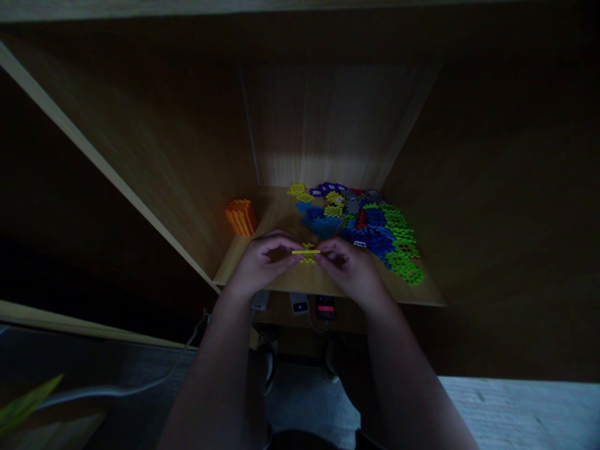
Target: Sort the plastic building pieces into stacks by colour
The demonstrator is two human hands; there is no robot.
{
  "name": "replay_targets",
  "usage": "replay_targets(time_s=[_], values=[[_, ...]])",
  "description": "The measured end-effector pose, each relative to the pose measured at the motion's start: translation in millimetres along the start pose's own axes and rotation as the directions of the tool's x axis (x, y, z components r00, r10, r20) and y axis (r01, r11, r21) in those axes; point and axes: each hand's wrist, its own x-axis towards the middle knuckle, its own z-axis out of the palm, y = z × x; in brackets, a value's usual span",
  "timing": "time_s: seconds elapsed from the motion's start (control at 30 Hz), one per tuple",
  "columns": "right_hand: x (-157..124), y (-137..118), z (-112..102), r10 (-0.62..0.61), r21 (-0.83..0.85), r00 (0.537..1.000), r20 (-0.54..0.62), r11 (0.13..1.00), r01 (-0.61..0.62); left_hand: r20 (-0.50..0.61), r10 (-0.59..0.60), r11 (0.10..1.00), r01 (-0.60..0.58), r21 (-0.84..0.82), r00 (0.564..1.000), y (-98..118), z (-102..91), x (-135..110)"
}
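Pinching yellow plastic between left hand and right hand, we've seemingly built one orange block; loose pieces remain.

In front of you, the wooden shelf carried an orange ribbed block standing at its left. Yellow pieces and purple pieces lay toward the back, blue pieces around the middle, green pieces along the right.
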Motion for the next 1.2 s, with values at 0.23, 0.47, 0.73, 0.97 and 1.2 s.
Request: replay_targets(time_s=[0.23, 0.47, 0.73, 0.97, 1.2], values=[[-0.2, -3.2, -1.3, -0.047, -0.008, 0.998, 0.040, 0.999, 0.047, 0.012, -0.021, 1.000, 0.021, -0.011, 1.000, 1.8, 0.2, -0.4], [1.6, -9.9, -4.9, -0.123, -0.064, 0.992, -0.004, 0.990, 0.122, -0.010, -0.001, 1.000, 0.001, 0.014, 1.000, -0.2, 0.7, 0.1], [-0.7, -3.3, -2.3, -0.056, -0.050, 0.998, -0.013, 0.997, 0.056, 0.021, -0.023, 0.999, 0.022, 0.034, 1.000, -1.3, 0.9, 0.4], [2.7, -3.5, -2.7, -0.035, -0.049, 0.997, 0.063, 0.998, 0.038, 0.065, 0.005, 1.000, -0.006, 0.010, 0.998, -0.2, 0.0, -0.3], [4.1, -5.1, -3.6, -0.092, -0.080, 0.992, 0.083, 0.992, 0.099, 0.075, 0.018, 1.000, -0.019, 0.009, 0.997, -0.6, -0.8, -1.1]])
